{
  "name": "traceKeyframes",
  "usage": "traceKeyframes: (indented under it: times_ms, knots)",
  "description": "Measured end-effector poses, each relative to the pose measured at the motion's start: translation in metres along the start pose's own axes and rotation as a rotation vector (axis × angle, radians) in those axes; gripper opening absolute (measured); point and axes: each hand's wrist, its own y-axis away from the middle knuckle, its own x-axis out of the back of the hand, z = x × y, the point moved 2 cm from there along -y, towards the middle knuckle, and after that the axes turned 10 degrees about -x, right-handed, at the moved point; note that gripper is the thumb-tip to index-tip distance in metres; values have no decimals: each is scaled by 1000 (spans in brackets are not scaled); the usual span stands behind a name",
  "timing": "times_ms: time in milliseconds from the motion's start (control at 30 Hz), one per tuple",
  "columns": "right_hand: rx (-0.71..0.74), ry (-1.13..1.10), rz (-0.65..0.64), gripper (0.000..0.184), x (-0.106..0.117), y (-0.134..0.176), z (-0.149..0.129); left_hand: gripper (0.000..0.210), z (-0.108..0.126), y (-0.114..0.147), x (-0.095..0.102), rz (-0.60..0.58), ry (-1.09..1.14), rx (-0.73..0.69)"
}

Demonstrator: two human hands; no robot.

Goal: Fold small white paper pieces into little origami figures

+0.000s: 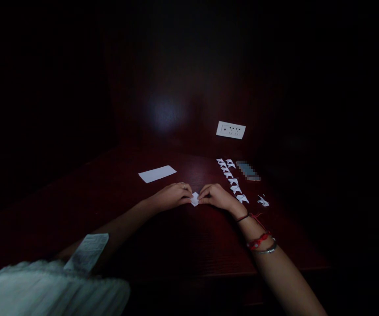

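Observation:
A small folded piece of white paper [194,199] lies at the middle of the dark red table, pinched from both sides. My left hand [176,195] grips its left edge with the fingers closed, a ring on one of them. From the other side, my right hand [216,196] holds the right edge between thumb and fingers. To the right of my right hand runs a column of small folded white paper pieces [228,173]. Beyond my left hand rests a flat white paper strip [157,174].
A blurred-out phone-like object [248,170] lies right of the folded pieces. Nearer me is a little heap of white paper scraps [263,201]. A white socket panel [230,130] is set in the dark wall behind the table [176,245]. The surroundings are very dark.

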Motion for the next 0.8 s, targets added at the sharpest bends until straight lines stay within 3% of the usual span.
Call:
traceKeyframes:
  times_ms: [233, 333, 467, 600, 700, 800]
  knots:
    - [72, 42, 9, 20, 0, 0, -2, 24, -2, -1, -1, 8, -8, 22]
    - [-14, 66, 98, 20, 1, 0, -2, 25, -2, 0, -1, 73, 10, 109]
    - [-239, 81, 279, 17, 2, -1, 4, 39, -9, 4, -3, 154, 79, 317]
    - [-426, 74, 263, 9, -3, -3, 14, 28, -13, 6, -6, 142, 33, 346]
    - [-463, 121, 263, 12, -5, -4, 14, 23, -11, 6, -6, 104, -28, 338]
    - [-362, 240, 338, 31, -4, -4, 4, 22, -9, 6, -3, 101, -95, 346]
